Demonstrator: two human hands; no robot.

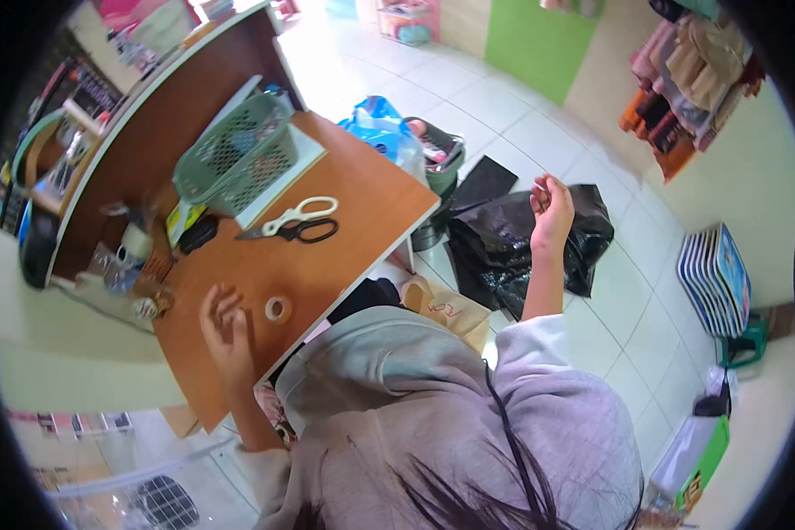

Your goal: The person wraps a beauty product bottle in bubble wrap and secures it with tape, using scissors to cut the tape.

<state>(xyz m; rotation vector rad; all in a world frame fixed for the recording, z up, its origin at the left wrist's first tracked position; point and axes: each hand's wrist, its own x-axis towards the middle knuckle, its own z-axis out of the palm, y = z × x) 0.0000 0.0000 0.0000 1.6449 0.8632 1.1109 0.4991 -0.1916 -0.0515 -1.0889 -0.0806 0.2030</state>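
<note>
My left hand (225,331) hovers at the near side of the brown desk (362,185), its fingers loosely bent and apart, holding nothing I can see. Just right of it lies a small roll of tape (277,309). Farther up the desk rest scissors (296,221) with one white and one black handle, blades pointing left. My right hand (552,216) is raised off to the right, away from the desk, with loosely curled fingers and no clear object in them. Below it in view, a black plastic bag (495,252) spreads on the floor.
A green plastic basket (238,155) stands on the desk against the raised back panel. Beside the desk are a bin (450,159) and a blue plastic bag (380,128). A paper bag (450,309) sits close to my lap. Folded boards (715,278) lean at the right wall.
</note>
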